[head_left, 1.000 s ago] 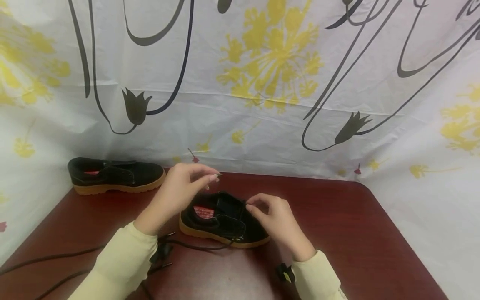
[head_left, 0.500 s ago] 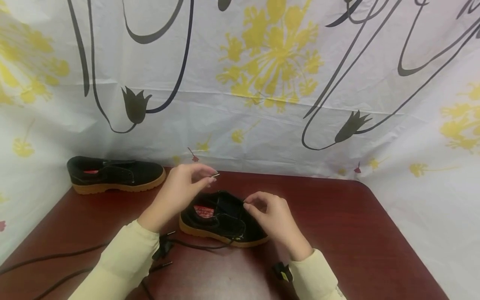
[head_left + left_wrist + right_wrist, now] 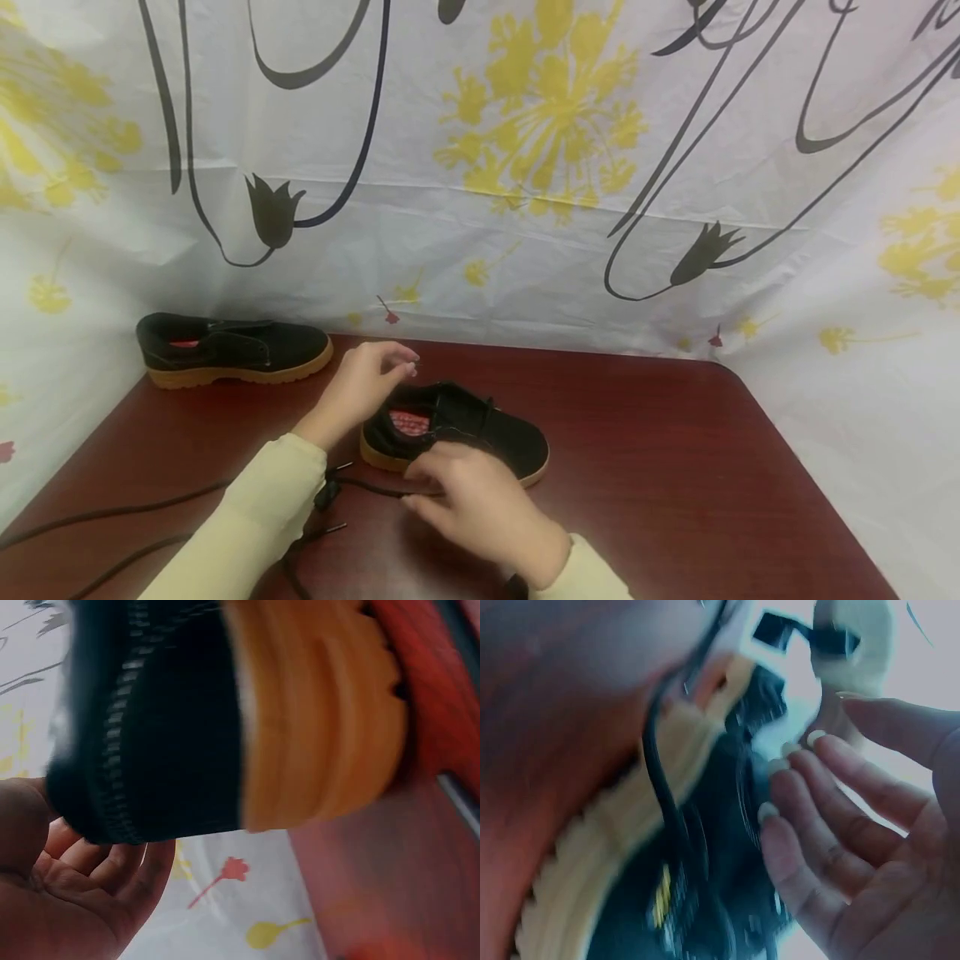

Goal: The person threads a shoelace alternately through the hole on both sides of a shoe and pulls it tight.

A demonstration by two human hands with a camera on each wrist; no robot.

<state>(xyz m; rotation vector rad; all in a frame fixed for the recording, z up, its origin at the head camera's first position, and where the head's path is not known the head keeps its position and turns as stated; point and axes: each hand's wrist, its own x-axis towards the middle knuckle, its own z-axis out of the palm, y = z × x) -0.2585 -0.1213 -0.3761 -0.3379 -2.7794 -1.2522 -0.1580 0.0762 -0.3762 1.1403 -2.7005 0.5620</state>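
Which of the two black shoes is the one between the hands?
The black suede shoe with the tan sole mid-table, red insole showing, between both hands. The matching shoe sits apart at the far left edge.

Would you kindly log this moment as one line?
left hand: raised behind near shoe | right hand: reaching by lace | far shoe: untouched

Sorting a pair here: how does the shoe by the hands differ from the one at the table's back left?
The near shoe lies mid-table between the left hand and right hand; the far shoe lies untouched by the curtain. The near shoe shows a wide red lining and a loose lace trailing onto the table; the far shoe shows only a sliver of red. Both are black with tan soles, toes pointing right.
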